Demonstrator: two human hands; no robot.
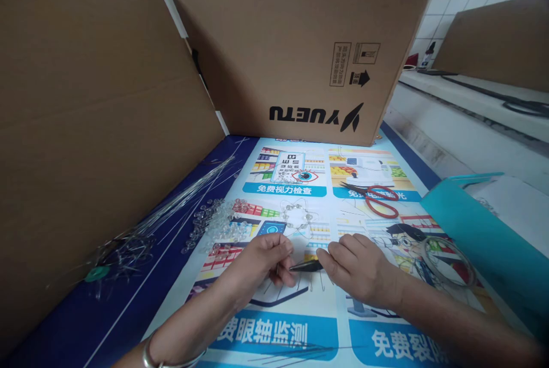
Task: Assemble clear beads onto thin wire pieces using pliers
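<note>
My right hand (358,265) is wrapped around dark needle-nose pliers (306,266). The pliers' pointed jaws face left and reach the fingertips of my left hand (274,259). That hand is closed in a pinch, and whatever lies between its fingers is too thin or hidden to make out. Beyond the hands lies a ring of clear beads on wire (297,216). A heap of clear loose beads (223,222) spreads to the left of it. Short bent wires (317,281) lie just under the pliers.
Red-handled scissors (381,199) lie at the back right. A wire coil (448,262) sits near a teal folder (484,242). A bundle of long wires (184,196) stretches along the left. More dark wires (295,352) lie in front. Cardboard panels (300,31) stand behind and left.
</note>
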